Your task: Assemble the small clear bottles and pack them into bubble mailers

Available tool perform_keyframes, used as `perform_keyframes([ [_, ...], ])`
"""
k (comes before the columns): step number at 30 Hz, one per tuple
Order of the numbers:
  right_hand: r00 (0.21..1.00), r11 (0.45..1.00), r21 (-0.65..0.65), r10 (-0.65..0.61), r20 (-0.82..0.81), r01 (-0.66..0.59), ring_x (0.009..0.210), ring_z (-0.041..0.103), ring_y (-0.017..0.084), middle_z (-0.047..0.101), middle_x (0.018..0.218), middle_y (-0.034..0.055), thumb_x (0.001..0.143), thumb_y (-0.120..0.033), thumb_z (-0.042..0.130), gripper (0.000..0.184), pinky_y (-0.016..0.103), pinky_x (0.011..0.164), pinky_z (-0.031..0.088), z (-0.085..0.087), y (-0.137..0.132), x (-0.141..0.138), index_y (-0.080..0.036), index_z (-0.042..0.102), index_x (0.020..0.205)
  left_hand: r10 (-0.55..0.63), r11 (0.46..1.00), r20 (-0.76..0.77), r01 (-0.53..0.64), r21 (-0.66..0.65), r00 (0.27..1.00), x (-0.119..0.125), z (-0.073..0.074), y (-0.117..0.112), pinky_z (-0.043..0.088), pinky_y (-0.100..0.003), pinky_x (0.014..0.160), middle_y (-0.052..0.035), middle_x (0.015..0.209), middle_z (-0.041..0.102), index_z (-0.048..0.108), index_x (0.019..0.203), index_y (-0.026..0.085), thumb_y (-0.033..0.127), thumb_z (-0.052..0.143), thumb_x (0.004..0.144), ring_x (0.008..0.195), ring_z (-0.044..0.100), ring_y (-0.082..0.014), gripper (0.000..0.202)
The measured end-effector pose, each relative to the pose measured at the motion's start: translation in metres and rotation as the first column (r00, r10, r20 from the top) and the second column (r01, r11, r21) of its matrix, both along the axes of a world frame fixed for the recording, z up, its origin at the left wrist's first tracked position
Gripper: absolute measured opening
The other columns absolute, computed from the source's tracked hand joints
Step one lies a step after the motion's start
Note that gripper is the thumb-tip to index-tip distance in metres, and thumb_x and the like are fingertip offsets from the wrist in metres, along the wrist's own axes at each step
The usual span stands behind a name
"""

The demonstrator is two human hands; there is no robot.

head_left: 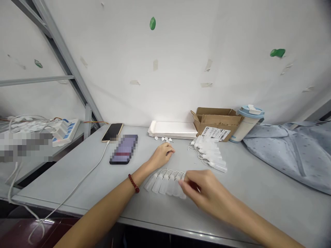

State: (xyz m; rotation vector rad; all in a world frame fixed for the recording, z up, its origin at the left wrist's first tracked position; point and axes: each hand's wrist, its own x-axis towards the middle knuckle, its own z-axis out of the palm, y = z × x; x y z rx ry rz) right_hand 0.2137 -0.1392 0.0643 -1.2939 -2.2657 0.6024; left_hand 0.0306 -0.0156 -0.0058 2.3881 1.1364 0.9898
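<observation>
My left hand point(162, 155) rests on the grey table point(77, 179), fingers curled together just below several tiny white caps point(165, 139); whatever it pinches is too small to make out. My right hand point(201, 188) is closed in a pinch at the right end of a row of several small clear plastic bottles point(162, 183) lying side by side, touching the last bottle in the row. A second loose pile of the same bottles point(210, 153) lies further back to the right. A red bead bracelet point(133, 183) is on my left wrist.
A stack of white trays point(173, 130) lies against the wall, beside an open cardboard box point(217, 122) and a lidded cup point(247, 124). Two phones point(112, 132) point(124, 148) lie at the left, one on a white cable. Blue cloth point(289, 151) covers the right side. A power strip point(64, 130) sits far left.
</observation>
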Motion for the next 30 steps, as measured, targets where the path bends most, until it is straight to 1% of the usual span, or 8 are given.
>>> perform_keyframes([
  [2, 0.998, 0.994, -0.112, 0.012, 0.054, -0.006, 0.042, 0.022, 0.005, 0.027, 0.044, -0.0063, 0.082, -0.024, 0.049, 0.04, 0.023, 0.041, 0.021, -0.007, 0.017, -0.003, -0.017, 0.03, 0.047, 0.006, 1.0, 0.001, -0.006, -0.021, 1.0, 0.0, 0.0, -0.001, 0.047, -0.028, 0.076, -0.0059, 0.087, 0.062, 0.068, 0.082, 0.015, 0.005, 0.049, 0.079, 0.081, 0.059, -0.0155, 0.022],
  [5, 0.998, 0.965, -0.262, 0.0, 0.061, 0.016, 0.045, 0.015, 0.006, 0.015, 0.048, -0.0055, 0.074, -0.02, 0.046, 0.04, 0.026, 0.041, 0.014, -0.02, 0.033, -0.003, -0.018, 0.016, 0.047, 0.005, 0.999, -0.019, -0.005, -0.039, 1.0, 0.0, 0.001, -0.001, 0.047, -0.027, 0.076, -0.0062, 0.088, 0.061, 0.069, 0.084, 0.015, 0.005, 0.049, 0.08, 0.081, 0.059, -0.015, 0.022],
  [11, 0.994, 0.936, -0.346, -0.027, 0.109, 0.063, 0.04, 0.019, 0.006, 0.021, 0.041, -0.0057, 0.066, -0.022, 0.049, 0.038, 0.025, 0.038, 0.014, -0.027, 0.027, -0.001, -0.02, 0.02, 0.041, 0.007, 0.999, -0.038, -0.008, -0.04, 0.999, -0.001, 0.002, -0.002, 0.047, -0.027, 0.078, -0.0069, 0.089, 0.06, 0.069, 0.084, 0.014, 0.005, 0.049, 0.08, 0.082, 0.058, -0.0155, 0.022],
  [17, 0.983, 0.826, -0.536, -0.121, 0.137, 0.177, 0.023, 0.034, 0.008, 0.039, 0.031, -0.0038, 0.068, -0.028, 0.049, 0.034, 0.022, 0.028, 0.023, -0.032, 0.029, 0.008, -0.021, 0.032, 0.039, 0.006, 0.999, -0.046, -0.008, -0.043, 0.999, -0.001, 0.002, -0.003, 0.047, -0.029, 0.079, -0.0068, 0.088, 0.061, 0.069, 0.084, 0.015, 0.005, 0.049, 0.08, 0.083, 0.058, -0.0165, 0.022],
  [21, 0.984, 0.848, -0.5, -0.129, 0.123, 0.174, 0.022, 0.037, 0.009, 0.04, 0.03, -0.0034, 0.069, -0.029, 0.049, 0.035, 0.022, 0.028, 0.024, -0.034, 0.033, 0.013, -0.021, 0.033, 0.039, 0.002, 0.999, -0.047, -0.004, -0.047, 0.999, -0.001, 0.002, -0.003, 0.047, -0.03, 0.08, -0.0069, 0.088, 0.062, 0.069, 0.083, 0.016, 0.005, 0.049, 0.079, 0.084, 0.058, -0.0171, 0.023],
  [24, 0.986, 0.877, -0.45, -0.143, 0.088, 0.168, 0.025, 0.037, 0.008, 0.043, 0.034, -0.0033, 0.071, -0.03, 0.049, 0.033, 0.022, 0.031, 0.023, -0.031, 0.037, 0.014, -0.021, 0.034, 0.042, 0.022, 0.992, 0.015, -0.02, -0.124, 1.0, -0.001, 0.004, -0.004, 0.048, -0.03, 0.076, -0.0067, 0.088, 0.064, 0.069, 0.085, 0.016, 0.009, 0.051, 0.079, 0.08, 0.059, -0.0167, 0.021],
  [27, 0.986, 0.945, -0.285, -0.167, -0.006, 0.159, 0.035, 0.041, 0.008, 0.046, 0.04, -0.0026, 0.074, -0.031, 0.048, 0.031, 0.022, 0.038, 0.028, -0.028, 0.042, 0.015, -0.019, 0.04, 0.047, 0.073, 0.961, 0.176, -0.022, -0.276, 0.982, 0.002, 0.01, -0.008, 0.048, -0.029, 0.073, -0.0057, 0.086, 0.065, 0.067, 0.095, 0.015, 0.013, 0.057, 0.076, 0.076, 0.059, -0.0154, 0.022],
  [30, 0.979, 0.983, -0.086, -0.17, -0.11, 0.161, 0.045, 0.042, 0.009, 0.048, 0.047, -0.0022, 0.077, -0.033, 0.048, 0.029, 0.022, 0.045, 0.032, -0.03, 0.046, 0.016, -0.018, 0.045, 0.053, 0.099, 0.878, 0.399, 0.109, -0.466, 0.912, 0.006, 0.019, -0.015, 0.048, -0.029, 0.078, -0.0052, 0.086, 0.066, 0.063, 0.105, 0.014, 0.016, 0.064, 0.072, 0.079, 0.061, -0.0147, 0.034],
])
